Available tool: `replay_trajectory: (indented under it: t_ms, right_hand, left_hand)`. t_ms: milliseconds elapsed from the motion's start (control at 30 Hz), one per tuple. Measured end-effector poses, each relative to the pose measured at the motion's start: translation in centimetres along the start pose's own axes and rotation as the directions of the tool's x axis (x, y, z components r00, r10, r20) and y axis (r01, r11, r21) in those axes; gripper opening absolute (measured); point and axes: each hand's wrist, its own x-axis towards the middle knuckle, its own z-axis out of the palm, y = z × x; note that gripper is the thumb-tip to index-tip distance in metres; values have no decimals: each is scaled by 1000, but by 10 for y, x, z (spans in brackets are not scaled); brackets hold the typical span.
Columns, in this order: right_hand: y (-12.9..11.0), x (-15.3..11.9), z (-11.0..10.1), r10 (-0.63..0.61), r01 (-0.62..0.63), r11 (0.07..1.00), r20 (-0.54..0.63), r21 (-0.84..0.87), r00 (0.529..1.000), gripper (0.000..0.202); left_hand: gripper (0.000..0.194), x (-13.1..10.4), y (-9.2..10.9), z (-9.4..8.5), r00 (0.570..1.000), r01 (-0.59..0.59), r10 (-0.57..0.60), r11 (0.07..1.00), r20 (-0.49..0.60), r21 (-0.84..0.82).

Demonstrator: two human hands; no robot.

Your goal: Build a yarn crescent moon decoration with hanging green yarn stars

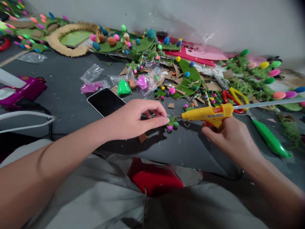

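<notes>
- Head view: clear bags (116, 79), between ten and twelve o'clock from the left hand (134, 117), contain magenta (91, 87), green (124, 88), orange (132, 84) and purple lumps (142, 82).
- That hand, nearer, has a narrow grip on the green sprig (171, 122) at its three o'clock.
- Right hand (234, 136) wraps the yellow glue gun (202, 114); its long axis runs nine-to-three, nozzle just beside the sprig at nine.

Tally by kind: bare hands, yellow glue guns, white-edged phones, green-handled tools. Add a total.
Bare hands: 2 (left hand, right hand)
Yellow glue gun: 1
White-edged phone: 1
Green-handled tool: 1
Total: 5
</notes>
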Motion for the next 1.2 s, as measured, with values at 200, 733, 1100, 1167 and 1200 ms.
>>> replay_trajectory:
  t_ms: [200,733,1100,1167,1200]
  right_hand:
    - [0,-1,0,11,-10,1000,25,-25,1000,34]
    - [3,-1,3,-81,81,997,3,4,997,40]
    - [5,-2,3,-130,129,991,-28,-18,991,38]
    - [6,-2,4,-149,149,989,-39,-25,988,37]
    - [6,-2,4,-159,158,987,-40,-28,986,37]
  left_hand:
    - [29,-1,3,6,999,-29,27,999,38,35]
    - [33,8,-2,22,982,-183,160,933,100,311]
    - [31,8,0,22,983,-180,156,935,101,306]
    - [31,8,0,22,982,-182,159,935,99,306]
    - [31,9,0,22,982,-182,160,934,97,306]
